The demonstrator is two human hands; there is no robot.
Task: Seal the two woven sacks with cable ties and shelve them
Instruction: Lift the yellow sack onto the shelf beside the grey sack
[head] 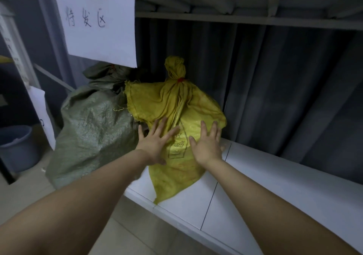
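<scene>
A yellow woven sack (pixel 177 105) stands on the white shelf (pixel 255 192), its neck bunched and bound with a red tie (pixel 181 79). A grey-green woven sack (pixel 94 129) leans beside it on the left, its gathered top partly hidden behind a hanging paper sign. My left hand (pixel 155 143) lies flat with fingers spread against the yellow sack's lower left side. My right hand (pixel 208 144) presses flat on the sack's lower right side, fingers apart. Neither hand grips anything.
A paper sign (pixel 98 19) with handwritten characters hangs above the grey-green sack. Dark curtains (pixel 275 82) hang behind the shelf, and an upper shelf rail (pixel 235 18) runs overhead. A blue bucket (pixel 17 146) stands on the floor at the left.
</scene>
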